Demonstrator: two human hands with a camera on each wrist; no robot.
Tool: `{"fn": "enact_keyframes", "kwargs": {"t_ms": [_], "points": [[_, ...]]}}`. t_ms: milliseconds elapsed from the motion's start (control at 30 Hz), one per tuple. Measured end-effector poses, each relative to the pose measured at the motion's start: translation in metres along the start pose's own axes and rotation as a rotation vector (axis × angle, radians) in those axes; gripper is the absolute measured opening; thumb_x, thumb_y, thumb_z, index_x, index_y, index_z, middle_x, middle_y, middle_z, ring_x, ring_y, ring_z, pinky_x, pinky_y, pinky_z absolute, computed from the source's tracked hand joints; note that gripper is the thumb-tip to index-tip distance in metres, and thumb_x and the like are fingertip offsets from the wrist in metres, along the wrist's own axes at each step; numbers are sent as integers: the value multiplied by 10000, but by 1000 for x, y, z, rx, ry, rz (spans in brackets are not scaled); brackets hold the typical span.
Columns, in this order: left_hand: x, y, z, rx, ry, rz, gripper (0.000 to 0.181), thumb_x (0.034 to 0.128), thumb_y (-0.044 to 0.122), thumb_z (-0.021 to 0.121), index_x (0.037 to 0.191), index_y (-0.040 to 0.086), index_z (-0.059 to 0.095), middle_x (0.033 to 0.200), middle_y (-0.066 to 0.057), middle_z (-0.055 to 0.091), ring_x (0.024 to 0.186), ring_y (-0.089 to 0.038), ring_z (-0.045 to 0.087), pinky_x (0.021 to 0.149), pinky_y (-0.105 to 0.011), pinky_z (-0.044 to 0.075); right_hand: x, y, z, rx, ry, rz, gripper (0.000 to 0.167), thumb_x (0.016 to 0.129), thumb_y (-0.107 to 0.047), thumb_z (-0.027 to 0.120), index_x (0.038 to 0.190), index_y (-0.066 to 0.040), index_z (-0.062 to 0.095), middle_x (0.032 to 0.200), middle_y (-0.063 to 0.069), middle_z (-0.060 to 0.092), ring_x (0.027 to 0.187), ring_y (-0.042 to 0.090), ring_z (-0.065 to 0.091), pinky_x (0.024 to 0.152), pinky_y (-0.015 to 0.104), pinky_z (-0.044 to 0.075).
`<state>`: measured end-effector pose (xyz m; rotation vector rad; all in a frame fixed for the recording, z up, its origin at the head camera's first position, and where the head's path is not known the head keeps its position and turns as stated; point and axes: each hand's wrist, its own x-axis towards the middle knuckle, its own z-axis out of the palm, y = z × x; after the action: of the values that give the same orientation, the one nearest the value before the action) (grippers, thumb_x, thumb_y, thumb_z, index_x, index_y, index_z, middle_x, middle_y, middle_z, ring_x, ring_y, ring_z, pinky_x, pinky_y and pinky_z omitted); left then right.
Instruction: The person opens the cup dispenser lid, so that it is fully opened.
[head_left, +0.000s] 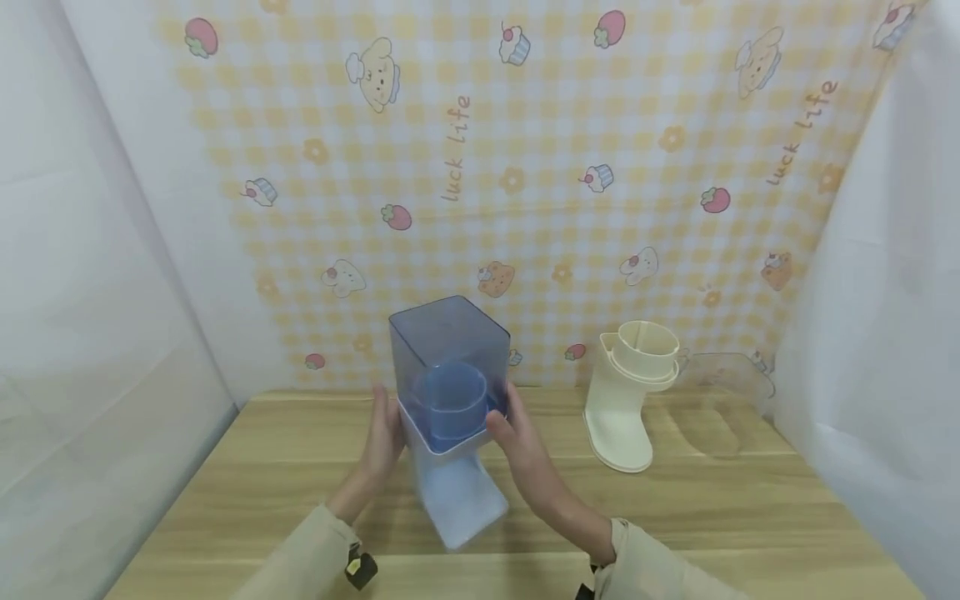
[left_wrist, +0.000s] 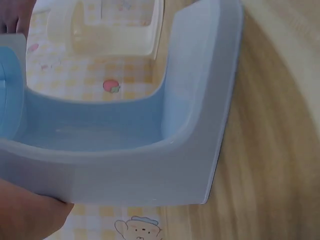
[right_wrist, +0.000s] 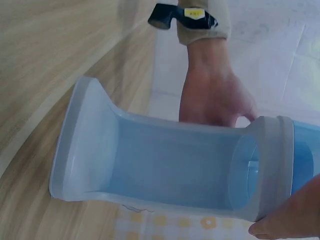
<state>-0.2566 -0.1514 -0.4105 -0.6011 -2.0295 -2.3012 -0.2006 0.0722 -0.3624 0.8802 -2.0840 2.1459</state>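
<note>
Between both hands stands a light blue pet feeder (head_left: pixel 461 504) with a square, tinted see-through hopper (head_left: pixel 450 329) on top. Through the hopper a round blue collar (head_left: pixel 457 404) shows. My left hand (head_left: pixel 382 446) holds the feeder's left side just under the hopper. On the opposite side my right hand (head_left: pixel 528 462) grips it, the thumb at the rim where hopper and base meet. The right wrist view shows the feeder's hollow base (right_wrist: pixel 165 160) and its foot by the wood. Whether the foot bears on the table cannot be told.
To the right stands a cream feeder base (head_left: pixel 618 417) with a round collar. Beside it a clear, colourless container (head_left: pixel 705 417) lies on the wooden table (head_left: pixel 300 467). A checked, patterned cloth (head_left: pixel 562 225) hangs behind, and white sheets (head_left: pixel 97 292) close off the sides.
</note>
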Motion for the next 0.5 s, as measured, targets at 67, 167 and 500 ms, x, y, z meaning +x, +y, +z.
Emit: {"fn": "enact_keyframes", "kwargs": {"t_ms": [67,167,500], "points": [[-7,2,4,1,-36,-6,1006,957,672,-98,1481,-47,371,1314,41,642,1204,-71,584,1049,-246,411,0,2,-4,8,-42,-35,824,1020,-587,403,1608,-130,50,1653,168,156,1538,371,128,1220,603,136],[-23,9,15,-17,-79,-35,995,958,658,-113,1539,-86,200,1559,-157,404,1432,-227,398,1206,-416,246,-1,6,-15,-15,-73,-64,909,990,-677,358,1607,-105,16,1647,217,133,1522,429,123,1198,650,127],[-71,-52,63,75,-32,163,682,1058,529,71,1602,158,-105,1664,-210,-56,1519,-440,-23,1167,-671,-36,4,3,-42,162,-36,137,928,953,-718,18,1555,-35,199,1527,183,371,1392,227,379,1180,501,191]]}}
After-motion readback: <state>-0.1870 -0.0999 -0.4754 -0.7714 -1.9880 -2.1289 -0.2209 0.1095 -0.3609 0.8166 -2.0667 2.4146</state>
